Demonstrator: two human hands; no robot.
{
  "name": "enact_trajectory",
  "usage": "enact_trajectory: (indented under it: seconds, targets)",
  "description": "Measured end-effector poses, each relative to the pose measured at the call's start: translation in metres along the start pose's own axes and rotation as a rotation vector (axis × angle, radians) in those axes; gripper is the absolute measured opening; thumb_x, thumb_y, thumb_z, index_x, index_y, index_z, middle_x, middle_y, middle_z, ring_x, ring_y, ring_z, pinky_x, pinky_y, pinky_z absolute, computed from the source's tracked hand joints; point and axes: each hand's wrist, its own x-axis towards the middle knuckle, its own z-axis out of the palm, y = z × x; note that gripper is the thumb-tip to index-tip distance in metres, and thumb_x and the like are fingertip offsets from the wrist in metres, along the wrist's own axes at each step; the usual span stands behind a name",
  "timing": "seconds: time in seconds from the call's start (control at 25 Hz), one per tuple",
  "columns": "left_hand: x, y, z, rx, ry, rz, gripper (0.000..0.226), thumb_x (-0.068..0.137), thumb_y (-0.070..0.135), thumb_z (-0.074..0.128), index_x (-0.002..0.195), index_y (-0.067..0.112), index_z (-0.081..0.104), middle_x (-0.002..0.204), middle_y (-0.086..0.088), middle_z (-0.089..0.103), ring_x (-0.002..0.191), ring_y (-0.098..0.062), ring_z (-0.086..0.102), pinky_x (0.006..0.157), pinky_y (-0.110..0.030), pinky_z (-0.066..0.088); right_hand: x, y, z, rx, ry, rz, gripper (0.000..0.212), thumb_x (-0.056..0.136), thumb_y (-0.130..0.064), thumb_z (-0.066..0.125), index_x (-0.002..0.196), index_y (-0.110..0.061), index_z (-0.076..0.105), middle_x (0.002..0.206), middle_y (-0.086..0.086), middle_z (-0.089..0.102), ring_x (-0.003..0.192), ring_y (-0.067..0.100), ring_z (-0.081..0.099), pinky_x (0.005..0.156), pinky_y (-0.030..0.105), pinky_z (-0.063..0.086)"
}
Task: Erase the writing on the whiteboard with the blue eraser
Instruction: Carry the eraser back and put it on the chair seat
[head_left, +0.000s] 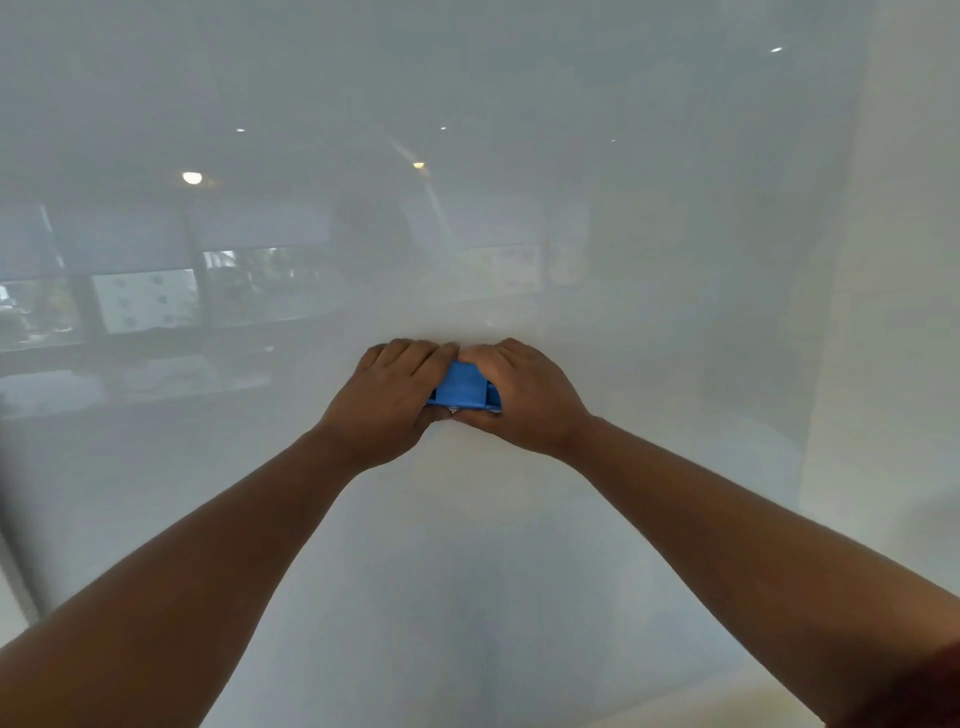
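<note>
A glossy whiteboard (519, 545) fills nearly the whole view and reflects windows and ceiling lights. Both my arms reach forward to its middle. The blue eraser (461, 387) is pressed flat against the board between my hands. My left hand (387, 402) grips its left end, fingers curled over the top and thumb under it. My right hand (524, 395) grips the right end the same way. Only the eraser's middle shows between the hands. I can make out no writing on the board around the eraser.
The board's right edge meets a pale wall (904, 312) on the right. A dark frame edge (15, 561) runs along the lower left. A pale strip (701, 706) runs along the bottom right, below the board.
</note>
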Motion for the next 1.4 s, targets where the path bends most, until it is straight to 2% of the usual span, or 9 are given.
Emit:
enact_trajectory:
  seconds: [0.12, 0.24, 0.4, 0.52, 0.64, 0.84, 1.04, 1.28, 1.4]
  targets:
    - [0.04, 0.054, 0.024, -0.088, 0.002, 0.036, 0.063, 0.088, 0.032, 0.076, 0.141, 0.007, 0.053, 0.133, -0.012, 0.06, 0.121, -0.035, 0.057, 0.102, -0.051, 0.048, -0.055, 0.041, -0.036, -0.123, 0.042, 0.12, 0.06, 0.094, -0.055, 0.064, 0.136, -0.014, 0.053, 0.131, 0.004, 0.064, 0.114, 0.024, 0.059, 0.092, 0.04, 0.047]
    - [0.083, 0.128, 0.061, -0.146, 0.003, 0.085, 0.064, 0.091, 0.039, 0.071, 0.143, 0.008, 0.05, 0.14, -0.013, 0.052, 0.127, -0.035, 0.05, 0.103, -0.049, 0.049, -0.13, 0.082, -0.071, -0.207, 0.059, 0.245, 0.061, 0.099, -0.056, 0.049, 0.144, -0.014, 0.046, 0.14, 0.007, 0.056, 0.123, 0.026, 0.051, 0.099, 0.043, 0.042]
    - [0.125, 0.253, 0.127, -0.293, -0.063, 0.192, 0.064, 0.1, 0.044, 0.052, 0.153, 0.012, 0.037, 0.141, -0.007, 0.048, 0.127, -0.031, 0.046, 0.1, -0.047, 0.051, -0.248, 0.134, -0.128, -0.322, 0.004, 0.391, 0.059, 0.102, -0.05, 0.044, 0.147, -0.012, 0.04, 0.142, 0.009, 0.053, 0.124, 0.029, 0.049, 0.097, 0.046, 0.043]
    - [0.139, 0.351, 0.174, -0.416, -0.119, 0.261, 0.068, 0.099, 0.031, 0.062, 0.157, 0.012, 0.033, 0.144, -0.009, 0.047, 0.13, -0.031, 0.044, 0.096, -0.045, 0.053, -0.342, 0.155, -0.166, -0.372, -0.058, 0.545, 0.059, 0.105, -0.05, 0.039, 0.15, -0.013, 0.037, 0.143, 0.008, 0.051, 0.124, 0.029, 0.049, 0.097, 0.046, 0.042]
    - [0.134, 0.462, 0.227, -0.549, -0.236, 0.365, 0.068, 0.101, 0.023, 0.061, 0.159, 0.014, 0.027, 0.149, -0.01, 0.044, 0.137, -0.033, 0.041, 0.101, -0.045, 0.053, -0.454, 0.164, -0.198, -0.417, -0.137, 0.73, 0.059, 0.105, -0.051, 0.037, 0.151, -0.013, 0.036, 0.143, 0.007, 0.05, 0.122, 0.029, 0.05, 0.094, 0.046, 0.043]
    - [0.075, 0.623, 0.308, -0.754, -0.462, 0.541, 0.068, 0.101, 0.017, 0.063, 0.16, 0.016, 0.028, 0.153, -0.01, 0.041, 0.142, -0.033, 0.038, 0.104, -0.044, 0.052, -0.627, 0.134, -0.214, -0.462, -0.316, 1.05, 0.06, 0.105, -0.052, 0.033, 0.151, -0.013, 0.036, 0.142, 0.005, 0.049, 0.119, 0.029, 0.051, 0.092, 0.045, 0.044]
    - [-0.027, 0.731, 0.384, -0.9, -0.626, 0.691, 0.087, 0.083, 0.002, 0.079, 0.156, 0.018, 0.033, 0.147, -0.008, 0.046, 0.137, -0.03, 0.043, 0.09, -0.041, 0.06, -0.765, 0.077, -0.182, -0.462, -0.487, 1.284, 0.058, 0.106, -0.045, 0.036, 0.153, -0.011, 0.035, 0.14, 0.007, 0.051, 0.116, 0.03, 0.053, 0.088, 0.045, 0.047]
    - [-0.103, 0.785, 0.411, -0.952, -0.731, 0.737, 0.087, 0.079, 0.002, 0.082, 0.154, 0.018, 0.04, 0.146, -0.007, 0.052, 0.135, -0.031, 0.051, 0.094, -0.037, 0.059, -0.835, 0.032, -0.153, -0.42, -0.566, 1.462, 0.057, 0.106, -0.045, 0.035, 0.15, -0.01, 0.039, 0.14, 0.008, 0.054, 0.119, 0.03, 0.055, 0.089, 0.044, 0.05]
    - [-0.12, 0.793, 0.411, -0.937, -0.815, 0.73, 0.084, 0.088, 0.001, 0.072, 0.159, 0.02, 0.03, 0.158, -0.008, 0.041, 0.147, -0.034, 0.039, 0.107, -0.043, 0.052, -0.844, 0.02, -0.15, -0.356, -0.585, 1.529, 0.056, 0.106, -0.045, 0.037, 0.152, -0.014, 0.036, 0.146, 0.007, 0.053, 0.129, 0.031, 0.052, 0.094, 0.047, 0.052]
